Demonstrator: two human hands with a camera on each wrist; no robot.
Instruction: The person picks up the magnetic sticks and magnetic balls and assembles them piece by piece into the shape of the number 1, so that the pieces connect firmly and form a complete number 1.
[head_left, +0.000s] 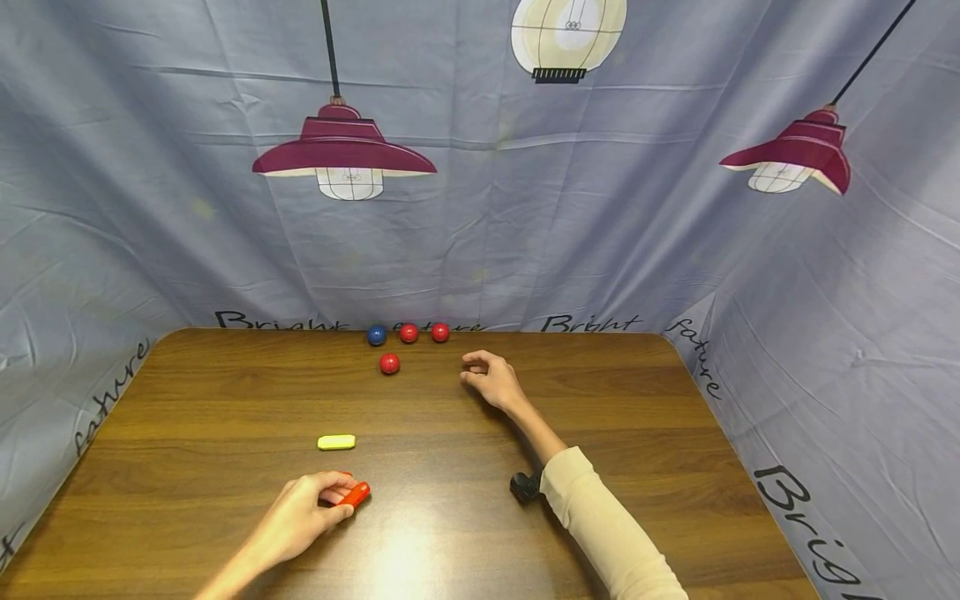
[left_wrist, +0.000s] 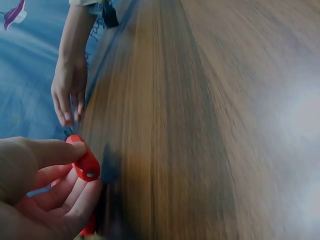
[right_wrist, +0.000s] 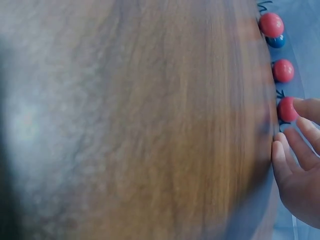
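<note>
My left hand [head_left: 303, 512] pinches a small red stick-shaped piece [head_left: 356, 495] between thumb and fingers. In the left wrist view, the end of this red piece [left_wrist: 86, 159] shows a silver dot. Another bit of red [left_wrist: 88, 227] shows below the fingers there, mostly hidden. A yellow stick-shaped piece [head_left: 337, 442] lies just beyond the left hand. My right hand [head_left: 495, 382] is over the far part of the table, fingers loosely bent and holding nothing. Nearest to it is a red ball [head_left: 440, 332]; in the right wrist view the fingertips overlap that ball [right_wrist: 286, 109].
Along the table's back edge, left of that ball, sit another red ball [head_left: 408, 332] and a blue ball [head_left: 377, 335]. One more red ball [head_left: 389, 363] lies in front of them. A printed curtain [head_left: 480, 208] hangs behind the brown wooden table [head_left: 645, 517].
</note>
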